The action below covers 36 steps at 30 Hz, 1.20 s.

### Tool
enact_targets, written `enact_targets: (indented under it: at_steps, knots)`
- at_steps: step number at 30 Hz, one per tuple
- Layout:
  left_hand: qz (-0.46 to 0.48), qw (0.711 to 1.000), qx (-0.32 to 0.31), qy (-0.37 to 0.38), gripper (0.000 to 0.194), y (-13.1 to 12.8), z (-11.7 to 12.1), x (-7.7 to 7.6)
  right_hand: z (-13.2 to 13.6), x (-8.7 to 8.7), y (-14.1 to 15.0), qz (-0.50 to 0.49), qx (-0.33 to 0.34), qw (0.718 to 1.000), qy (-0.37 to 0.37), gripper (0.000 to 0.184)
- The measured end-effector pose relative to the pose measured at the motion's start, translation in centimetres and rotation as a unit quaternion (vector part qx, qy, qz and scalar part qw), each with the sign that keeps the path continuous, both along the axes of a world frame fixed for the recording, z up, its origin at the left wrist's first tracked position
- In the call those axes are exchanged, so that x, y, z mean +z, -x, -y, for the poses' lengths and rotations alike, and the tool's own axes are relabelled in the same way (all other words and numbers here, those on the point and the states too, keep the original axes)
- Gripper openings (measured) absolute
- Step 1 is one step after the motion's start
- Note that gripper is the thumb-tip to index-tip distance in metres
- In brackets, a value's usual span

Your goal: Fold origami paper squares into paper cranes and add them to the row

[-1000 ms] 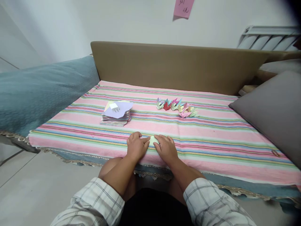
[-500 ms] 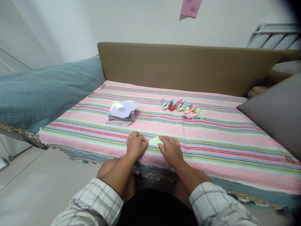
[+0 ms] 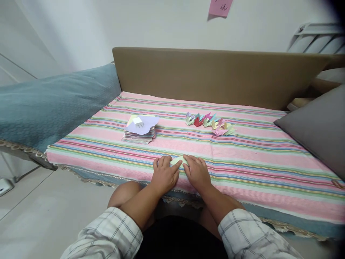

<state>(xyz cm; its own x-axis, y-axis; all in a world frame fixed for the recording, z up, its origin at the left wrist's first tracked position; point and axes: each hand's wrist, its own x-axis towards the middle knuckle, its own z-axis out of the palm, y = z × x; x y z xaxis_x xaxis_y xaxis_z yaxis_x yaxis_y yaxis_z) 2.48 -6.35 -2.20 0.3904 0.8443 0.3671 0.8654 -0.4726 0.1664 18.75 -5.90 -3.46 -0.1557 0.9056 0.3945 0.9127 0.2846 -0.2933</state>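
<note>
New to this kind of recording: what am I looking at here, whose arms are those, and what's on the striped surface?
There is no robot here. A camera on a person's head looks forward and down, so the two arms coming up from the bottom are the wearer's own.

Both bare hands, left hand and right hand, have their fingers on a small pale green paper, which lies on the striped cloth. Neither hand lifts it.

Beyond the left hand is a paper stack, with a purple sheet and a white plug on top. Further right are small folded paper figures in several colors. A gray cushion sits at the far right.
</note>
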Motion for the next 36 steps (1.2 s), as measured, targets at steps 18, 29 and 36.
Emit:
enact_targets:
  at_steps: [18, 29, 36]
  knots:
    - [-0.018, 0.994, 0.101, 0.039, 0.049, 2.4, 0.2, 1.3, 0.1, 0.3, -0.1, -0.002, -0.003, 1.0, 0.014, 0.036]
    - [0.032, 0.982, -0.172, -0.064, 0.029, -0.4, -0.5, -0.2, 0.1, 0.3, -0.1, -0.026, 0.006, 1.0, 0.014, 0.036]
    - [-0.005, 0.985, -0.172, -0.018, 0.051, -0.3, -0.9, -0.5, -0.2, 0.2, -0.7, -0.109, -0.069, 0.991, 0.014, 0.043]
